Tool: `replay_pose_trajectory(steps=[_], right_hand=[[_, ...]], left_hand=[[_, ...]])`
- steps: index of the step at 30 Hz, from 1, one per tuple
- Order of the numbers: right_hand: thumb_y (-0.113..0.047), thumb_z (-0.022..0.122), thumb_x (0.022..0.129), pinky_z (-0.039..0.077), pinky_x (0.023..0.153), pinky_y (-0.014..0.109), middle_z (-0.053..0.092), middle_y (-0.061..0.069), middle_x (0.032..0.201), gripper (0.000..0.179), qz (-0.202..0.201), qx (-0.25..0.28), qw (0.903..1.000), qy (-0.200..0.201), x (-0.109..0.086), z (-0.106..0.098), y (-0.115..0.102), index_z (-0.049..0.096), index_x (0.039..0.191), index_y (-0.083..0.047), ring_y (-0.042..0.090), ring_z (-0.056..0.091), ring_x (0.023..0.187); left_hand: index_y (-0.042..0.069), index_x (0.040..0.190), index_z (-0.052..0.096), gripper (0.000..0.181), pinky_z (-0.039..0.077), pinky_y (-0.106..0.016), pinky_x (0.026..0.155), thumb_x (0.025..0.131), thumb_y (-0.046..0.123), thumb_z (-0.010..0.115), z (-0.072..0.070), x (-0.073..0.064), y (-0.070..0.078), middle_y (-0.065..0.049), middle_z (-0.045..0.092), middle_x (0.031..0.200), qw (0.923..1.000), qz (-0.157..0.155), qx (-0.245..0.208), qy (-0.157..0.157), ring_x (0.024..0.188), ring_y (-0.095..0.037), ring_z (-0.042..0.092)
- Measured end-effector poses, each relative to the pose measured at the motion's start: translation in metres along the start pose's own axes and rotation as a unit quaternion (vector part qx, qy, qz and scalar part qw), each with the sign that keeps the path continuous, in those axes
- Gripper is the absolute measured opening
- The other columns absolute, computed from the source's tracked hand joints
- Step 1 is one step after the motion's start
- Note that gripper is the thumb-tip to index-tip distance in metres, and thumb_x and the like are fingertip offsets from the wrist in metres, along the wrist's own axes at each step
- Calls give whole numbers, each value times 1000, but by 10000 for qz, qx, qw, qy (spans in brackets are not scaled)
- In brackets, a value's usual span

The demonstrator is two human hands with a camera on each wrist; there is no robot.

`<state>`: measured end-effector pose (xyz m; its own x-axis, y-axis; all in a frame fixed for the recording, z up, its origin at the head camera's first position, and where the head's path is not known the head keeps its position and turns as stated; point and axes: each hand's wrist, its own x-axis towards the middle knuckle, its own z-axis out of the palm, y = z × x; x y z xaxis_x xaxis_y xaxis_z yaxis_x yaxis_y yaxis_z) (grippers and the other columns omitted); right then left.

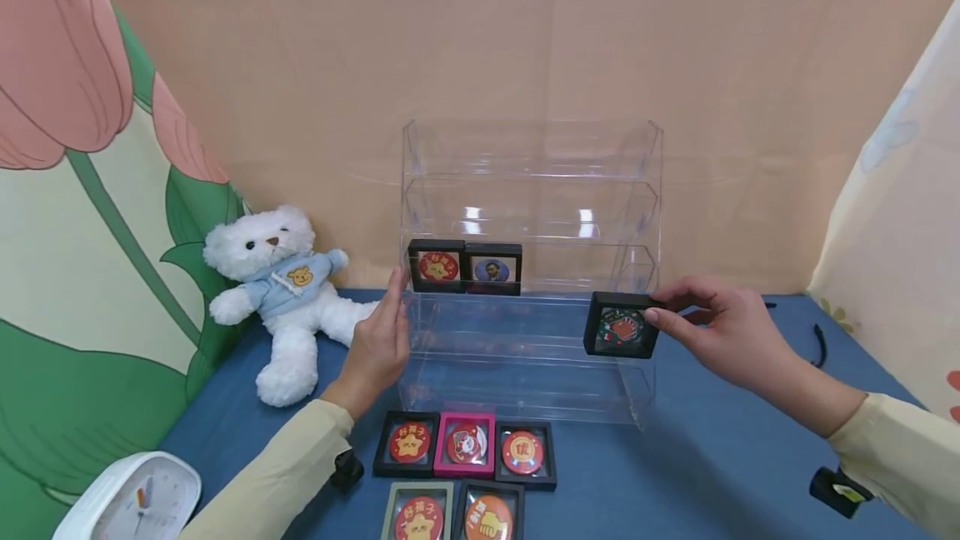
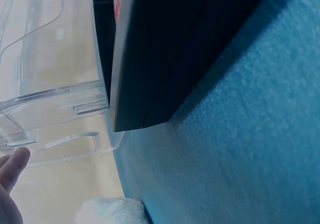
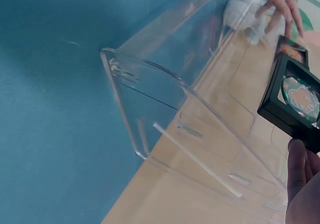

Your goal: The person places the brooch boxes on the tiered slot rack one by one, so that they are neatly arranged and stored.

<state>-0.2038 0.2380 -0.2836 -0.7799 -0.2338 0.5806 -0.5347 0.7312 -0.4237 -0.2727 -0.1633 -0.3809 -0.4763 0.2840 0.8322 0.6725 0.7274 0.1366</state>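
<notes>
My right hand [image 1: 731, 340] pinches a black square badge frame [image 1: 602, 332] by its right edge, thumb in front. Inside it is a dark green round badge with a reddish picture. The frame is in front of the right part of a clear tiered acrylic display rack [image 1: 525, 361]. At the rack's left side, my left hand [image 1: 378, 348] has its fingers straight, fingertips right at the side panel. Two black badge frames stand side by side on a middle tier: one with a red badge [image 1: 438, 266], the other with a blue badge [image 1: 492, 270].
Before the rack lie several framed badges, among them a pink frame [image 1: 464, 471] and a grey-green frame [image 1: 386, 515]. A white teddy bear [image 1: 288, 298] in a blue top sits left of the rack. A white clock [image 1: 161, 498] stands at the front left of the blue table [image 1: 600, 490].
</notes>
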Motion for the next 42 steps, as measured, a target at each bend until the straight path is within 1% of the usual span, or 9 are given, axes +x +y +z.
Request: replay_pose_trajectory(steps=[8, 19, 22, 26, 30, 34, 37, 39, 42], right_hand=[[-17, 72, 86, 50, 65, 14, 67, 5, 90, 17, 108, 319, 9994, -75, 26, 3, -11, 68, 99, -6, 21, 64, 79], [-21, 69, 88, 49, 66, 13, 67, 6, 93, 20, 272, 429, 9987, -52, 59, 13, -19, 67, 102, -6, 20, 63, 80], [-20, 69, 88, 51, 66, 17, 67, 6, 92, 20, 212, 355, 9991, 15, 64, 18, -20, 67, 102, -6, 20, 63, 79], [-18, 68, 89, 55, 68, 29, 66, 7, 91, 18, 164, 352, 9992, 29, 71, 21, -21, 67, 102, -6, 20, 63, 79], [-17, 67, 89, 56, 70, 38, 66, 7, 91, 17, 135, 376, 9992, 20, 76, 26, -20, 66, 101, -5, 21, 63, 79], [-14, 69, 88, 57, 69, 39, 66, 8, 89, 16, 52, 323, 9995, 46, 79, 32, -17, 66, 100, -4, 22, 64, 77], [-12, 69, 87, 57, 69, 39, 66, 8, 89, 15, 6, 266, 9996, 3, 81, 36, -16, 66, 99, -4, 23, 65, 78], [-12, 69, 88, 56, 69, 40, 66, 8, 89, 14, -6, 246, 9997, -53, 83, 39, -16, 65, 99, -4, 23, 65, 79], [-11, 68, 88, 56, 70, 41, 65, 9, 88, 12, -39, 235, 9996, -116, 84, 41, -17, 65, 97, -3, 24, 65, 79]], left_hand=[[-5, 147, 21, 66, 54, -36, 72, 90, -5, 53, 0, 0, -1, -18, 34, 147, 10000, -50, 15, -24, 103, -36, 60], [-5, 148, 20, 66, 52, -38, 79, 90, -5, 51, -3, -1, 0, -19, 34, 147, 9999, -124, -58, -86, 113, -35, 54], [-4, 148, 20, 66, 52, -37, 78, 91, -5, 52, -2, -1, 1, -18, 33, 147, 9998, -137, -51, -104, 112, -35, 55], [-5, 148, 20, 68, 52, -37, 80, 89, -7, 55, -2, -1, 1, -18, 33, 147, 9999, -130, 5, -97, 113, -35, 54], [-5, 148, 20, 63, 51, -38, 81, 92, -3, 51, -1, -2, 0, -18, 33, 148, 9999, -116, -1, -83, 115, -35, 53], [-4, 148, 19, 53, 51, -37, 80, 102, 12, 38, -1, -1, 0, -17, 32, 148, 9999, -114, -16, -82, 114, -35, 53], [-3, 149, 19, 52, 52, -37, 80, 104, 23, 29, -1, -1, 0, -17, 32, 148, 9999, -115, -19, -73, 114, -34, 53], [-3, 149, 19, 52, 52, -37, 80, 104, 24, 28, 0, -2, 0, -16, 32, 148, 9999, -115, -27, -67, 114, -34, 54], [-2, 149, 18, 53, 52, -37, 79, 102, 14, 37, 0, -3, -1, -16, 31, 149, 9999, -106, -34, -58, 113, -34, 54]])
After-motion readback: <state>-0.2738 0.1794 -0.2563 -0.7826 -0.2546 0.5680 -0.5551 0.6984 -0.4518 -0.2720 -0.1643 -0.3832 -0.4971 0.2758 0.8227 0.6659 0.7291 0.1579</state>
